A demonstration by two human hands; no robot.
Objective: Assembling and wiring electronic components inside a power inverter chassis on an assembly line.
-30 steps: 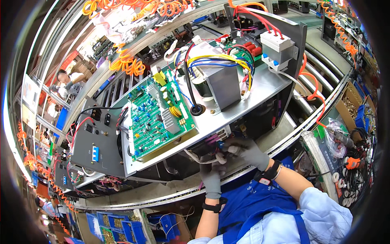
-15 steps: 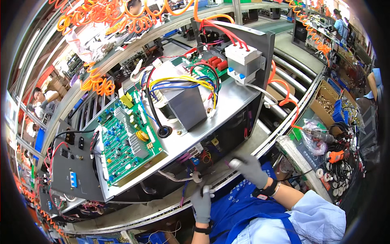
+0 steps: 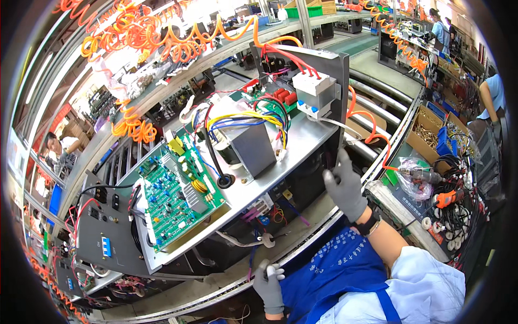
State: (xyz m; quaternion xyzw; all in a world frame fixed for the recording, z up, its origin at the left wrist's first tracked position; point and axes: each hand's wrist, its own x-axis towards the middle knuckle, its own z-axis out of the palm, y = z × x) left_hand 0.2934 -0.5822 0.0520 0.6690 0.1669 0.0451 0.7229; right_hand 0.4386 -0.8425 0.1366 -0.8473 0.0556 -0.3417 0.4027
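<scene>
An open metal chassis [image 3: 302,146] lies tilted on the conveyor line, with a green circuit board [image 3: 175,197] at its left and a grey transformer [image 3: 251,148] in the middle. The gloved right hand [image 3: 345,186] touches the chassis's right end; the gloved left hand [image 3: 268,283] rests low at the near edge, by loose wires.

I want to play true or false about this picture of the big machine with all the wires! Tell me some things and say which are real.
1. The right hand wears a grey glove and touches the machine's dark end panel. True.
2. The circuit board on the machine is red. False: it is green.
3. The left hand is bare. False: it wears a grey glove too.
4. Orange curly hoses hang above the machine. True.
5. The left hand holds the orange tool. False: that tool lies off to the right, away from both hands.
</scene>
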